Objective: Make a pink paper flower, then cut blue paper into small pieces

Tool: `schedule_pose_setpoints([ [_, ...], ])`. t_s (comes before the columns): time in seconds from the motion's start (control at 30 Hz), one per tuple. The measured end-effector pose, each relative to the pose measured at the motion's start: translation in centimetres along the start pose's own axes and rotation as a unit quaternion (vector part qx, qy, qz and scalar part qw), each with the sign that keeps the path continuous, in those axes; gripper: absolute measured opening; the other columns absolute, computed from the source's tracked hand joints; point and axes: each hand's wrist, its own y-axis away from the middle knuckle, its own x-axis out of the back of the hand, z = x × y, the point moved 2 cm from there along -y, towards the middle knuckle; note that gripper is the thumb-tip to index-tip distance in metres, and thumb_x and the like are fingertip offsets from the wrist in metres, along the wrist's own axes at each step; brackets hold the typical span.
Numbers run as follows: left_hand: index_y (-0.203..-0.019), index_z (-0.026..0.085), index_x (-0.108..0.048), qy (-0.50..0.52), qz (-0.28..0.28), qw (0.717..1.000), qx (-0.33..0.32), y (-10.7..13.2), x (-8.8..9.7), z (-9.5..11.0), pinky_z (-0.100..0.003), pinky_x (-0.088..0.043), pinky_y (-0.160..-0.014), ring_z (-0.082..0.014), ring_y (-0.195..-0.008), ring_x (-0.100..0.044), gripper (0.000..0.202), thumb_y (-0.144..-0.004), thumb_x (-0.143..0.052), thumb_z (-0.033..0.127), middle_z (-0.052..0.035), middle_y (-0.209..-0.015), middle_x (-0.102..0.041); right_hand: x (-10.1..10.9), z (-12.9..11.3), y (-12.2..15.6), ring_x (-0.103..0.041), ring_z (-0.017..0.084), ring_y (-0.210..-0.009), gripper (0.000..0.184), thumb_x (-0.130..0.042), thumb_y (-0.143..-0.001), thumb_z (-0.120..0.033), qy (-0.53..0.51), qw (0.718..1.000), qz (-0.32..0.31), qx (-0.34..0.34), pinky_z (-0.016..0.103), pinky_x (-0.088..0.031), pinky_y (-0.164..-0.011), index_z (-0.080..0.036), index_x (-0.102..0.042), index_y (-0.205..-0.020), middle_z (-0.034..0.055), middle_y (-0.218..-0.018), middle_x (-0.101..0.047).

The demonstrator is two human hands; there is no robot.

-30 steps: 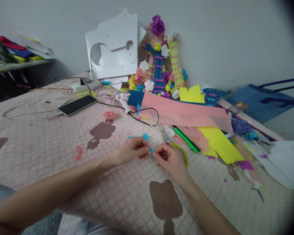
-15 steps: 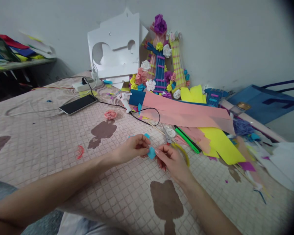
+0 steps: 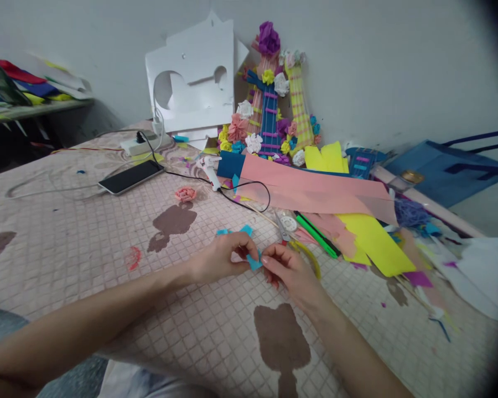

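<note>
Both hands meet low over the patterned pink cloth. My left hand and my right hand each pinch the same small light-blue paper piece between thumb and fingers. More light-blue scraps lie just beyond the fingers. Scissors with a yellow handle rest right behind my right hand.
A phone, a power strip and a white glue gun with a black cord lie at the back. Pink paper, yellow paper, a green marker, a paper rose and flower-covered craft towers crowd the right.
The blue piece first showed as a sliver, then opened flat between my fingertips. Both hands have stayed in place and now press closer together on it.
</note>
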Motion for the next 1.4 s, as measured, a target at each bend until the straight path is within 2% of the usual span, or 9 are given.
schedule_pose_setpoints([
  [0.07, -0.081, 0.014, -0.062, 0.019, 0.002, 1.0, 0.016, 0.0, -0.1, -0.1, -0.025, -0.046, -0.07, -0.0124, -0.073, -0.057, 0.007, -0.075, -0.063, 0.018, -0.0025, -0.079, -0.062, 0.0, 0.0, 0.0, -0.042, 0.006, -0.041, 0.023, -0.065, -0.073, -0.04, 0.005, 1.0, -0.004, 0.008, 0.019, -0.033, -0.04, -0.018, -0.056, -0.072, -0.007, -0.048, -0.05],
  [0.17, -0.08, 0.012, -0.062, 0.09, 0.008, 0.994, 0.068, -0.1, -0.2, -0.4, -0.025, -0.046, -0.067, -0.0127, -0.071, -0.056, 0.016, -0.077, -0.066, 0.028, -0.0032, -0.077, -0.061, 0.0, 0.1, 0.0, -0.043, 0.007, -0.042, 0.021, -0.064, -0.073, -0.038, 0.011, 1.0, -0.008, 0.012, 0.019, -0.033, -0.04, -0.019, -0.055, -0.072, -0.0071, -0.048, -0.05],
  [0.3, -0.077, 0.012, -0.06, 0.214, 0.018, 0.965, 0.148, -0.1, -0.5, -1.0, -0.025, -0.044, -0.068, -0.012, -0.071, -0.057, 0.024, -0.07, -0.073, 0.031, -0.002, -0.075, -0.062, 0.0, 0.2, 0.0, -0.045, 0.007, -0.044, 0.019, -0.063, -0.073, -0.036, 0.019, 1.0, -0.013, 0.014, 0.019, -0.034, -0.041, -0.019, -0.055, -0.073, -0.0071, -0.05, -0.049],
  [0.43, -0.073, 0.011, -0.06, 0.27, 0.034, 0.943, 0.192, 0.0, -0.8, -1.3, -0.024, -0.041, -0.065, -0.0097, -0.066, -0.054, 0.026, -0.066, -0.076, 0.03, -0.0004, -0.07, -0.06, -0.2, 0.3, 0.0, -0.044, 0.007, -0.044, 0.019, -0.063, -0.074, -0.036, 0.017, 0.999, -0.017, 0.021, 0.019, -0.034, -0.041, -0.019, -0.054, -0.072, -0.0071, -0.051, -0.049],
  [0.77, -0.084, 0.013, -0.057, 0.33, 0.05, 0.916, 0.222, 0.2, -1.1, -1.1, -0.025, -0.044, -0.065, -0.0085, -0.064, -0.055, 0.03, -0.064, -0.077, 0.023, 0.0025, -0.069, -0.059, -0.1, 0.5, -0.2, -0.045, 0.007, -0.045, 0.03, -0.055, -0.084, -0.048, 0.033, 0.999, -0.01, 0.034, 0.019, -0.036, -0.043, -0.019, -0.055, -0.074, -0.0053, -0.052, -0.051],
  [1.13, -0.086, 0.014, -0.058, 0.326, 0.046, 0.918, 0.221, 0.3, -1.1, -1.2, -0.025, -0.043, -0.065, -0.0085, -0.064, -0.054, 0.032, -0.065, -0.077, 0.028, 0.0022, -0.07, -0.058, 0.0, 0.5, -0.2, -0.046, 0.008, -0.047, 0.031, -0.055, -0.085, -0.049, 0.025, 0.999, 0.005, 0.048, 0.02, -0.037, -0.043, -0.019, -0.057, -0.075, -0.0046, -0.053, -0.051],
  [1.4, -0.088, 0.013, -0.058, 0.327, 0.051, 0.917, 0.223, 0.2, -1.1, -1.2, -0.025, -0.043, -0.067, -0.0086, -0.066, -0.055, 0.032, -0.065, -0.076, 0.026, 0.0022, -0.071, -0.059, -0.1, 0.1, 0.0, -0.047, 0.008, -0.048, 0.028, -0.055, -0.085, -0.047, 0.039, 0.997, 0.019, 0.059, 0.02, -0.037, -0.044, -0.02, -0.057, -0.076, -0.0045, -0.054, -0.052],
])
